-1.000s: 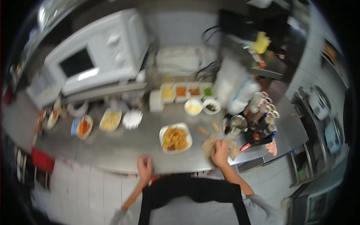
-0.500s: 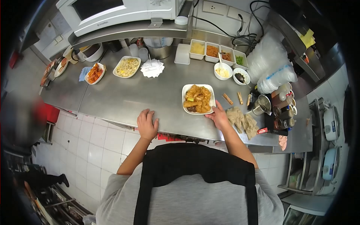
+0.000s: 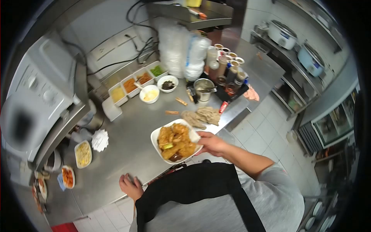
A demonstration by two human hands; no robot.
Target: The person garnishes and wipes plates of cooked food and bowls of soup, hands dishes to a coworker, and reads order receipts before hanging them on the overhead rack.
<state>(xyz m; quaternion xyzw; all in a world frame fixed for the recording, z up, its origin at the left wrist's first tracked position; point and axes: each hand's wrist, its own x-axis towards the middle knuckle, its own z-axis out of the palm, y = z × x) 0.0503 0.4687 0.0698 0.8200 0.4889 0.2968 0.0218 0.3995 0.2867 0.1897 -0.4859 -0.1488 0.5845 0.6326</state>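
Observation:
My right hand (image 3: 211, 144) grips the right rim of a white square bowl (image 3: 154, 140), its thumb on top near the rim. The bowl is held up near my body, over the front edge of the steel counter (image 3: 127, 149). Glossy golden-brown fried pieces (image 3: 177, 138) fill it, with a bit of green and a dark piece near the front. Down on the counter's front edge rests my left hand (image 3: 130, 187), fingers apart and slightly bent, with nothing in it. Just beyond the bowl, a crumpled beige cloth (image 3: 201, 117) lies on the counter.
Behind are condiment tubs (image 3: 131, 87), a bowl of pale yellow food (image 3: 149, 94), a bowl of dark food (image 3: 167, 84), a metal pot (image 3: 204, 89) and sauce bottles (image 3: 231, 74). Leftward stand a fried rice dish (image 3: 83, 154), papers (image 3: 100, 140) and a microwave (image 3: 42, 81).
My right hand has lifted the bowl off the counter and brought it toward my body. The view has turned to the right. My left hand stays at the counter edge.

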